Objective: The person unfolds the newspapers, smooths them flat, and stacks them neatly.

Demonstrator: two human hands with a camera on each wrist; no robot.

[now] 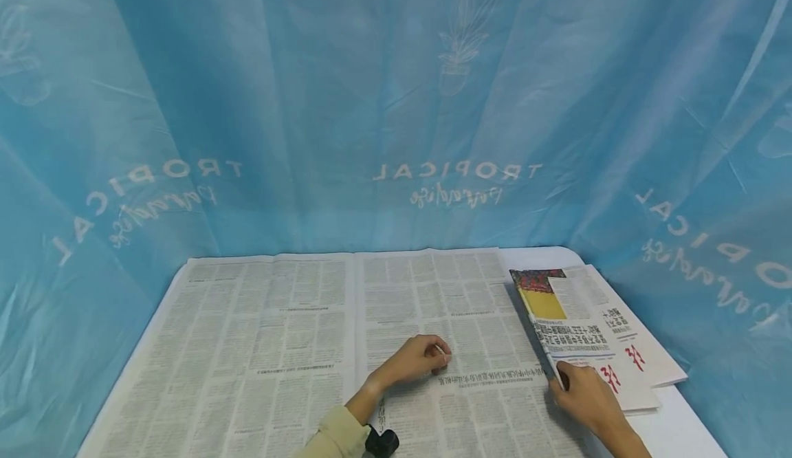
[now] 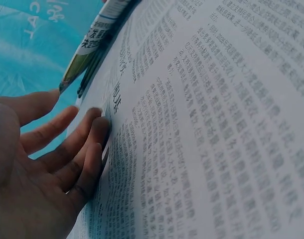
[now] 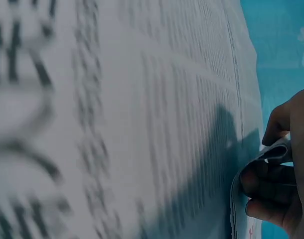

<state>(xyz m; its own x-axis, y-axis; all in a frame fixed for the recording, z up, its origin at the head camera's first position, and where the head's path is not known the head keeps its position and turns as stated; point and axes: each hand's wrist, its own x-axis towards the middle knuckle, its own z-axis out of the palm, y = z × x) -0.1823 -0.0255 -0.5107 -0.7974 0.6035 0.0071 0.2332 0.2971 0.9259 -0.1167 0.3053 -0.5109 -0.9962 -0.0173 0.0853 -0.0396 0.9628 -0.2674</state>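
Note:
My right hand (image 1: 588, 396) grips the left edge of a folded newspaper (image 1: 572, 344) with a red and yellow picture near its top. In the right wrist view, the fingers of the right hand (image 3: 276, 191) pinch a curled paper edge, thumb on the other side. My left hand (image 1: 413, 358) hovers close over the spread newspaper (image 1: 247, 348), fingers loosely bent. The left wrist view shows the left hand (image 2: 47, 149) with nothing in it, fingertips near the printed sheet. Its thumb tip overlaps the folded newspaper's corner (image 2: 75, 72) behind.
Under the held newspaper lies another folded newspaper (image 1: 643, 348), sticking out to the right. All rests on a white table (image 1: 538, 258), whose edges show at the back and right. Blue curtains (image 1: 322, 121) hang around the back and sides.

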